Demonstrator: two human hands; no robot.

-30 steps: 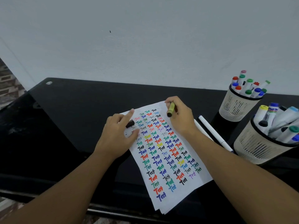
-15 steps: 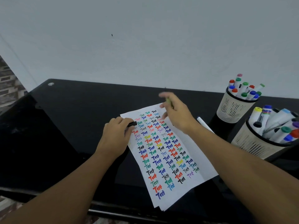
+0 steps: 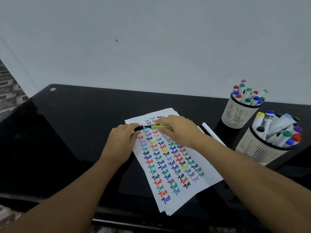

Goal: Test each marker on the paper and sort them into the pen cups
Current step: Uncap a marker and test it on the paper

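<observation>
While the paper near the bench's front edge is almost full of words, the right hand pinches a yellow marker and the left hand its black cap, with both cups already crowded.

left arm: bare forearm running from the lower left corner up toward centre.
left hand: knuckles up, fingers curled shut, thumb and forefinger pinching a small dark piece at the tip.
right arm: bare forearm running from the lower right edge up toward centre.
right hand: palm down, fingers closed around a thin barrel, fingertips just beside the left hand.
</observation>
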